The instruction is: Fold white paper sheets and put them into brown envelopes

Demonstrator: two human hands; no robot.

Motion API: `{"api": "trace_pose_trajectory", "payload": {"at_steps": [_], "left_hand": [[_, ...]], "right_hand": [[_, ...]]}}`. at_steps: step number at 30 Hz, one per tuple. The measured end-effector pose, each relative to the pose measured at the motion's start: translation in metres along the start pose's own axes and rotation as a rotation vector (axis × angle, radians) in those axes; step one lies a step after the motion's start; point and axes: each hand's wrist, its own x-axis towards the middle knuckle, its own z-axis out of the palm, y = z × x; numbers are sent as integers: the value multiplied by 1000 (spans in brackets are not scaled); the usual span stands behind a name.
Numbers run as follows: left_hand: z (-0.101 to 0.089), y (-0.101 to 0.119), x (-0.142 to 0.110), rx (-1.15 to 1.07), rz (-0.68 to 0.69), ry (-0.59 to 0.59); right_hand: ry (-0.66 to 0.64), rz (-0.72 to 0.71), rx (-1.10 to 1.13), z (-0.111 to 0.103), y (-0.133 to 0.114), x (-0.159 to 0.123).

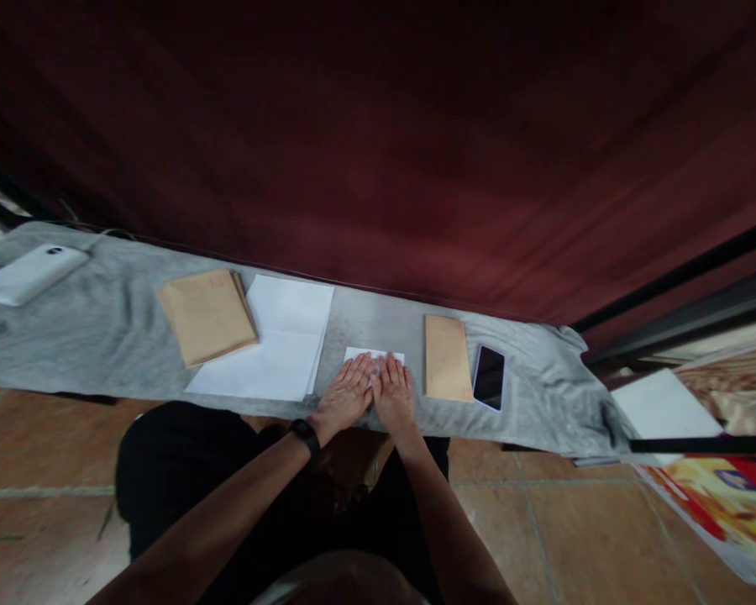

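My left hand (348, 389) and my right hand (391, 390) lie flat side by side, fingers stretched out, on a small white folded paper (359, 352). Only the paper's far edge shows past my fingertips; the rest is under my hands. To the left are large white paper sheets (270, 365) with a crease across them. A stack of brown envelopes (207, 318) overlaps their left side. On the right lies a brown envelope (447, 360), apart from my right hand.
A dark-screened phone (490, 377) lies right of the single envelope. A white device (31, 274) with a cable rests at the far left of the grey cloth (119, 323) covering the narrow bench. A dark red curtain (378, 168) hangs behind. Black metal bars (680, 281) stand at the right.
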Motion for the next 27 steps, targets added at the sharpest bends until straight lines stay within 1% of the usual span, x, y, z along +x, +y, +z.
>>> {"api": "trace_pose_trajectory", "payload": {"at_steps": [4,9,13,17,20,22,27], "left_hand": [[-3,0,-2,3,-32,13],[-7,-3,-5,45,-51,28],[-5,-10,-11,71,-48,29],[-2,-16,-20,96,-65,46],[-3,-18,-27,113,-70,66],[-4,-18,-29,118,-62,72],[-4,-18,-28,130,-55,64]], "right_hand": [[-3,35,-27,0,7,-1],[62,63,-54,-1,15,-5],[96,69,-73,-1,19,-8],[128,59,-74,0,21,-9],[151,86,-66,-1,17,-4],[136,79,-59,-3,12,1],[26,-49,-27,-3,-2,8]]}}
